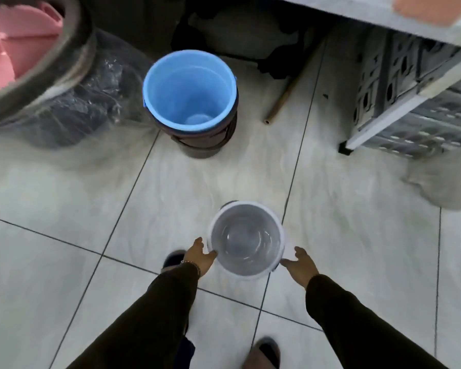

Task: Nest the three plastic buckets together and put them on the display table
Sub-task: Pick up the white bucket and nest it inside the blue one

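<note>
A white bucket (246,239) is upright near the middle of the tiled floor, and I look down into it. My left hand (199,257) touches its left rim with fingers curled against it. My right hand (301,265) is at its right rim, fingers spread and touching the side. Farther away a blue bucket (190,89) sits nested inside a dark brown bucket (205,141) on the floor. The display table's grey edge (357,14) runs across the top right.
A large grey tub with pink plastic items (24,49) and a clear plastic bag (91,102) stand at the top left. A wooden stick (285,97) lies beside the blue bucket. Grey slotted crates (415,102) sit under the table at right. My feet are below the white bucket.
</note>
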